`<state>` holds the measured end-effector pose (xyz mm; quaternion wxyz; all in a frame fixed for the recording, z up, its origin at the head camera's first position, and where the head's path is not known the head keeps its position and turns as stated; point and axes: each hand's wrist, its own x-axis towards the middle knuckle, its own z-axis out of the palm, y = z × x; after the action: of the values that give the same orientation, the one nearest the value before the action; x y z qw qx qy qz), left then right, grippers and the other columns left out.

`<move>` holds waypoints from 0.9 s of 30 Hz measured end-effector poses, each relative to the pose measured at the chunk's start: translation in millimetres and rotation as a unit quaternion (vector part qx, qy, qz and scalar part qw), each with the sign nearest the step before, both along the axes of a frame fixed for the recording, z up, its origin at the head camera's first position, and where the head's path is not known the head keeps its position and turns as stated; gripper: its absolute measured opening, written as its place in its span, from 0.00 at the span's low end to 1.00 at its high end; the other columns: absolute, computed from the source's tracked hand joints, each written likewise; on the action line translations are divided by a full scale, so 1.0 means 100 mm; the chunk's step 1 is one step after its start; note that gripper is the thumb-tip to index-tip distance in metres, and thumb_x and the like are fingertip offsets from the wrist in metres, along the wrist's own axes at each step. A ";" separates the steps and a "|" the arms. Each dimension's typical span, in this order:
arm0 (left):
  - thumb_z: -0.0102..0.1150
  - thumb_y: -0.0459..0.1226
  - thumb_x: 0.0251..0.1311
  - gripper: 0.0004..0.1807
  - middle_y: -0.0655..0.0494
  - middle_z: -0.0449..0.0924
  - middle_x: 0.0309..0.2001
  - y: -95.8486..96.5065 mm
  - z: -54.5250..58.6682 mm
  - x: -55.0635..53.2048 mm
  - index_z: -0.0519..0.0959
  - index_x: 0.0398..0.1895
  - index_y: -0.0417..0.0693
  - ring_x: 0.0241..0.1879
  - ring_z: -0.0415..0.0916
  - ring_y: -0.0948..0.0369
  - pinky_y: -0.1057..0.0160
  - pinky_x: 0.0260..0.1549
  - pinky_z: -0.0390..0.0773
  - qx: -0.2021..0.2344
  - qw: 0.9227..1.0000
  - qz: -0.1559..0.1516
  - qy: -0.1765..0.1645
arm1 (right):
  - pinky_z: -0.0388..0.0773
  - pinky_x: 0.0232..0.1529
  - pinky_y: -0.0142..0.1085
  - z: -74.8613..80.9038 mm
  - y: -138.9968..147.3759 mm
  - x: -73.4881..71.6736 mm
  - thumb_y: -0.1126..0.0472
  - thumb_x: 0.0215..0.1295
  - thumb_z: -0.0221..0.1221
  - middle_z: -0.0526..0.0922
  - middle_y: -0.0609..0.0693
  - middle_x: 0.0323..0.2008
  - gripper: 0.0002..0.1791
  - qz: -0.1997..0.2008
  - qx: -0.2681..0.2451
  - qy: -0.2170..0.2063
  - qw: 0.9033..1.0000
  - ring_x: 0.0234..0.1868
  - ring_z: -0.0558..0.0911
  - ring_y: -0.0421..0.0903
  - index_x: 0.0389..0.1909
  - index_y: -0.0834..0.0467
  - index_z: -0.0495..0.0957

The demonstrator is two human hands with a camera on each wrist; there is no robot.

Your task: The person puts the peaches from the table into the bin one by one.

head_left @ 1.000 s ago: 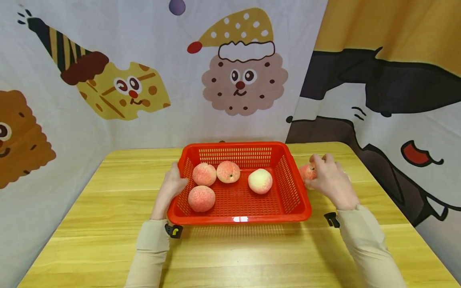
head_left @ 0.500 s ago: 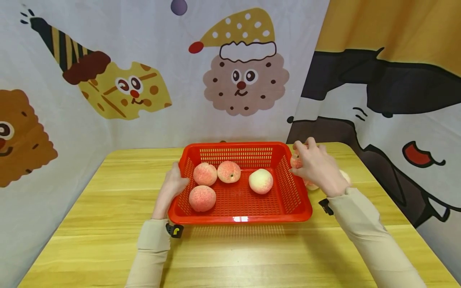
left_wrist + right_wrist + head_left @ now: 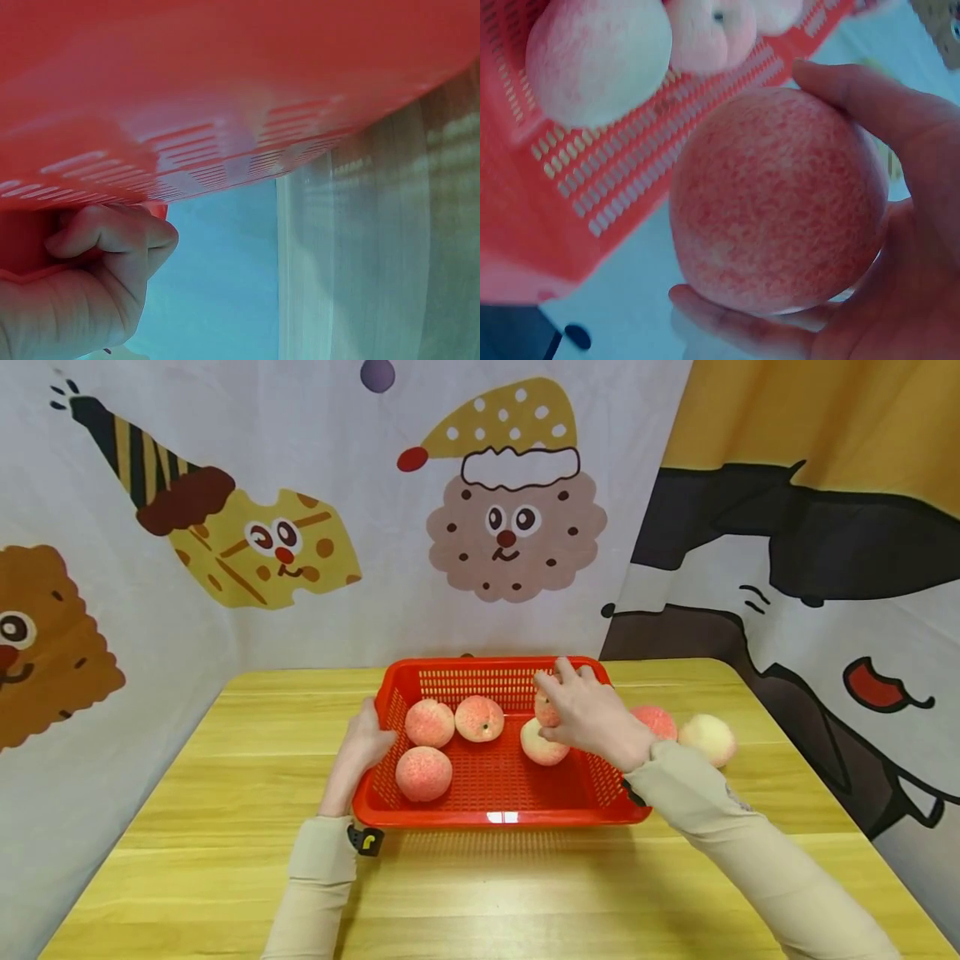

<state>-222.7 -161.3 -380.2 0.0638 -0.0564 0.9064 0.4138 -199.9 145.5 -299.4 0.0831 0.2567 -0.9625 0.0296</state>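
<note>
A red plastic basket (image 3: 570, 817) with slotted walls sits on the table. My left hand (image 3: 362, 745) grips its left rim; in the left wrist view the fingers (image 3: 112, 229) curl over the edge. Above the basket's right half, my right hand (image 3: 600, 717) holds a pink speckled peach (image 3: 780, 202) between thumb and fingers. Directly below it lies a pale peach (image 3: 542, 750), partly covered by that hand. Three pinkish peaches rest in the left part: one at the back left (image 3: 430, 723), one beside it (image 3: 479, 719), one in front (image 3: 423, 774).
Right of the basket, a pink peach (image 3: 656, 722), partly hidden by the right arm, and a pale peach (image 3: 708, 739) lie on the wooden table (image 3: 187, 827). A cartoon-printed curtain (image 3: 300, 635) hangs behind the table.
My right hand has lifted the peach off the table at the right and carried it left over the basket wall. Two peaches outside are now uncovered. My left hand stays on the rim.
</note>
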 end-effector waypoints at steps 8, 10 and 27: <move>0.47 0.29 0.55 0.34 0.32 0.69 0.57 0.00 0.00 0.00 0.51 0.67 0.33 0.51 0.72 0.44 0.45 0.52 0.76 0.010 1.000 0.002 -0.013 | 0.82 0.30 0.46 -0.23 -0.33 -0.05 0.49 0.49 0.70 0.70 0.61 0.55 0.36 0.077 0.067 -0.081 0.991 0.45 0.77 0.61 0.58 0.54 0.68; 0.47 0.29 0.55 0.35 0.32 0.69 0.57 0.00 0.00 0.00 0.51 0.67 0.33 0.52 0.72 0.43 0.45 0.51 0.76 0.012 1.000 0.001 -0.014 | 0.82 0.36 0.48 -0.28 -0.38 -0.08 0.48 0.49 0.70 0.69 0.61 0.58 0.37 0.097 0.079 -0.106 0.987 0.49 0.77 0.63 0.59 0.53 0.67; 0.47 0.29 0.55 0.35 0.32 0.69 0.57 0.00 -0.02 -0.01 0.50 0.68 0.33 0.52 0.73 0.43 0.46 0.49 0.78 0.009 1.000 0.001 -0.006 | 0.77 0.34 0.35 -0.58 -0.78 -0.22 0.41 0.52 0.66 0.64 0.56 0.64 0.39 0.140 0.142 -0.191 0.961 0.44 0.81 0.51 0.62 0.50 0.63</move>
<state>-223.4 -161.7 -381.8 0.0696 -0.0598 0.9020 0.4219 -222.0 67.7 -357.8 -0.1447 0.3874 -0.9093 -0.0478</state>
